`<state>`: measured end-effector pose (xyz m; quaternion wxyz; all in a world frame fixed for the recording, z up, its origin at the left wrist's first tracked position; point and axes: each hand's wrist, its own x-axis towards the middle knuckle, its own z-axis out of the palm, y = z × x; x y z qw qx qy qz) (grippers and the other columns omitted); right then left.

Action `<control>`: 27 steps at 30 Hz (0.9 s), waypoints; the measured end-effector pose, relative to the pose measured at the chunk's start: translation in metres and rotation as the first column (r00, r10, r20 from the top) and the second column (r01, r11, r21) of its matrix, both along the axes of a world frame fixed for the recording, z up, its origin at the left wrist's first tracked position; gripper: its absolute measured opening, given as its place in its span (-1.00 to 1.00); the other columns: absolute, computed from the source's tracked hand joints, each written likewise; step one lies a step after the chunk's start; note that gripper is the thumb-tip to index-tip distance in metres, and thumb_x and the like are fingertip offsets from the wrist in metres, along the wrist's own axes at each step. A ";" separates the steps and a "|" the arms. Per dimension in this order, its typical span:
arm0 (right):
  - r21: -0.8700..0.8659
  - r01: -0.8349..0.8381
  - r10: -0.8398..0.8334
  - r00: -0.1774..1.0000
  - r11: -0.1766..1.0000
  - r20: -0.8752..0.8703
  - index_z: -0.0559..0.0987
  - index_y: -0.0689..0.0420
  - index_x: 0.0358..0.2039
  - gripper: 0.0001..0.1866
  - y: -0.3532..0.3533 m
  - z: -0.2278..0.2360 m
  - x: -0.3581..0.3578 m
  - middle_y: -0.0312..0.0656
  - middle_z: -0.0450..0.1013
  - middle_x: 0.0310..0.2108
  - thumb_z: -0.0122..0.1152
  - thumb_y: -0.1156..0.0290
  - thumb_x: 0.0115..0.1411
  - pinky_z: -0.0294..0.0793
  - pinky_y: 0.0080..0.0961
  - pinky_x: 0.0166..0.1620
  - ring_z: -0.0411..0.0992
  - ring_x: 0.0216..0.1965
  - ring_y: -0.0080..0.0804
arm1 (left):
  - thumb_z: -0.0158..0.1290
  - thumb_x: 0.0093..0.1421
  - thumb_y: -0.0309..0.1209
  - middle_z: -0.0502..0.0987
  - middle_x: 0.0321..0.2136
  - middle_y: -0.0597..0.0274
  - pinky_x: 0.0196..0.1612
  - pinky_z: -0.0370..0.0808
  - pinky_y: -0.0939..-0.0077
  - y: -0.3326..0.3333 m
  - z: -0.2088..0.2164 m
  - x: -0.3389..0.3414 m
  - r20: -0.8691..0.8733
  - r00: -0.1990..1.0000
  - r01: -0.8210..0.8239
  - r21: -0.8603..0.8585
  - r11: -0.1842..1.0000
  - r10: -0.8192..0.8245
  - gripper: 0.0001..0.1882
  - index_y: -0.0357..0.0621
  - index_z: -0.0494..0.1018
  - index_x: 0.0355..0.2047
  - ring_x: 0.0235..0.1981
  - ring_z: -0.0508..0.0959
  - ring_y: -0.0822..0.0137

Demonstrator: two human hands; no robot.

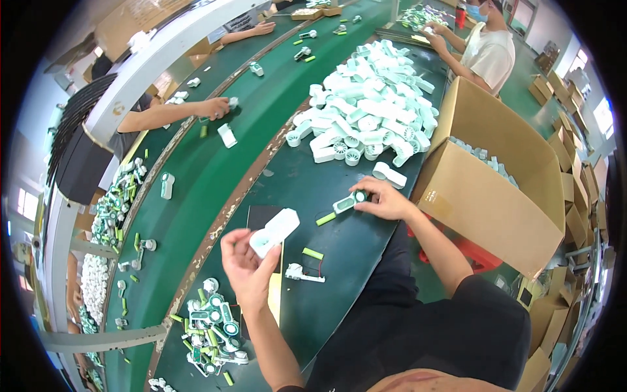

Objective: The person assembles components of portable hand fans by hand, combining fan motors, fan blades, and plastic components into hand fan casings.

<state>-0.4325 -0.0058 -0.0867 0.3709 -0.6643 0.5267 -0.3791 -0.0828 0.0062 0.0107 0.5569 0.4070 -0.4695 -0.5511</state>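
Observation:
My left hand (pixel 251 264) is closed on a white plastic casing (pixel 279 226), held up over the bench. My right hand (pixel 385 198) pinches the round end of a green-and-white fan assembly (pixel 345 204). A light-green battery (pixel 325 219) lies at that assembly's other end. On the dark green bench between my forearms is a small white part with thin wires (pixel 304 274), and a second green battery (pixel 313 253) is beside it. Just beyond my right hand lies a single pale casing (pixel 390 175).
A large heap of pale mint casings (pixel 372 104) covers the far bench. To the right stands an open cardboard box (pixel 483 189); at lower left is a pile of fan assemblies (pixel 212 326). Along the green conveyor (pixel 209 176), a co-worker's hand (pixel 215 108) handles a part.

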 end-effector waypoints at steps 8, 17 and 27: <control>0.157 -0.046 0.006 0.970 0.986 0.242 0.58 0.21 0.12 -0.62 -0.029 -0.012 -0.007 -0.33 0.46 -0.17 0.34 0.53 0.29 0.46 -0.64 -0.29 0.45 -0.28 -0.66 | 0.15 0.36 -0.40 0.53 0.05 0.10 0.21 0.53 0.10 0.051 -0.035 0.024 -0.632 0.768 -0.104 0.034 0.994 0.102 -0.37 -0.28 0.20 0.37 0.07 0.59 0.16; -0.428 -0.090 0.042 0.992 0.899 -0.121 0.61 0.20 0.10 -0.48 0.014 0.129 0.061 -0.20 0.51 0.07 0.48 0.53 0.09 0.38 -0.54 -0.01 0.44 0.01 -0.44 | -0.18 0.56 -0.11 0.64 -0.18 -0.01 -0.41 0.46 0.48 0.044 -0.035 -0.002 -0.592 0.779 -0.007 0.317 0.949 0.203 -0.59 -0.19 0.40 0.10 -0.38 0.57 0.35; -0.483 -0.201 0.228 0.974 0.852 -0.005 0.65 0.25 0.06 -0.41 0.020 0.139 0.070 -0.10 0.54 0.07 0.51 0.63 -0.08 0.43 -0.52 -0.04 0.49 0.03 -0.36 | -0.15 0.56 -0.07 0.64 -0.34 0.11 -0.36 0.53 0.52 0.046 -0.039 -0.014 -0.377 0.919 0.010 0.314 0.949 0.115 -0.56 -0.22 0.50 -0.06 -0.44 0.57 0.45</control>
